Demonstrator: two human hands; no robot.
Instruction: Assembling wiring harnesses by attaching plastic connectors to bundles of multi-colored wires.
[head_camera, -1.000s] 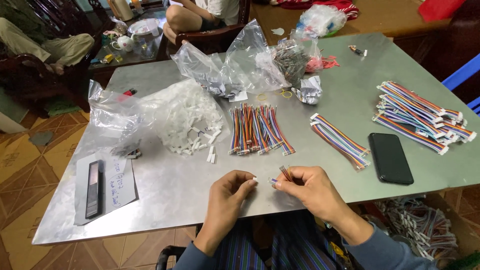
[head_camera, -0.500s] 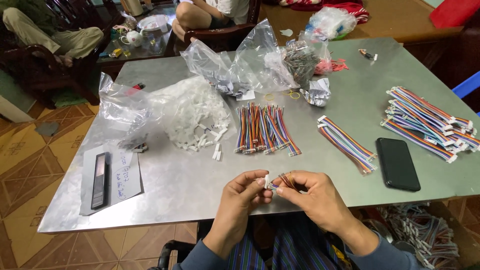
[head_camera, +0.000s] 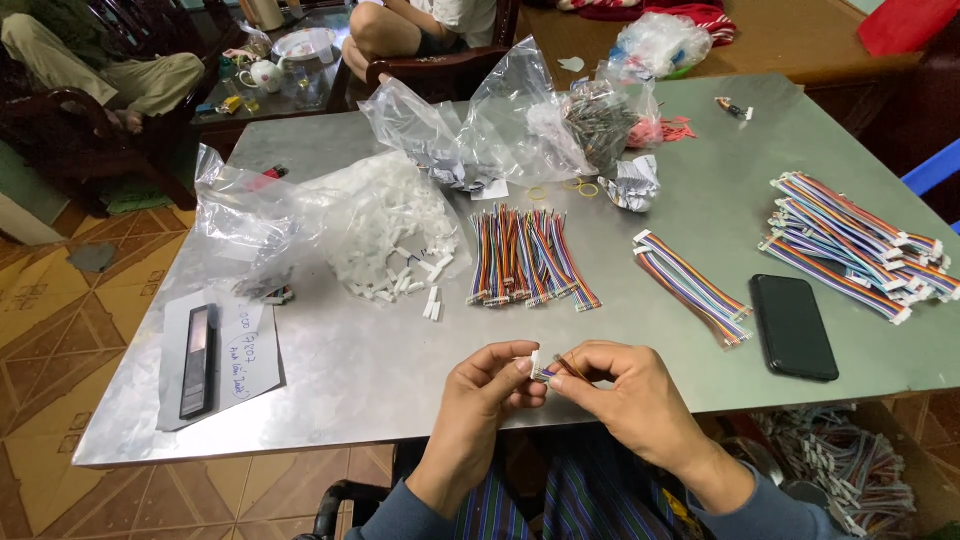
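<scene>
Far left of worktop (head_camera: 330, 370): dark flat bar-shaped device (head_camera: 198, 360) lying on a slip of paper (head_camera: 245, 352) with handwriting. Beyond it, crumpled clear bag (head_camera: 240, 215), then open bag of small white plastic connectors (head_camera: 385, 225), a few spilled loose toward the front edge. Centre: bunch of short rainbow wire bundles (head_camera: 525, 255), fanned out, mostly without white ends visible on the far side. Behind, more clear bags (head_camera: 470, 125), one holding a dark mass of small parts; rubber bands (head_camera: 565, 187) and a crumpled scrap nearby. Front centre, just above the worktop edge: left hand (head_camera: 490, 395), grip closed, fingertips pinching a small white connector (head_camera: 537, 367); right hand (head_camera: 625, 395), grip closed on the short coloured wire piece (head_camera: 565, 368) that meets the connector. Both hands touching at the fingertips, connector between them; whether wires fully seated cannot be told. Connector small, white, blocky; wire thin, striped in several colours, mostly hidden by fingers. Right of hands: one finished-looking ribbon cable (head_camera: 690, 285) with white ends, then black phone (head_camera: 793, 326) face down. Far right: stack of ribbon cables (head_camera: 860, 245) with white connectors fitted, judged as the done pile. Judgement: well under way; sizeable finished stack, but centre bunch and full connector bag left. Under worktop at right, heap of more cables (head_camera: 840, 465).
</scene>
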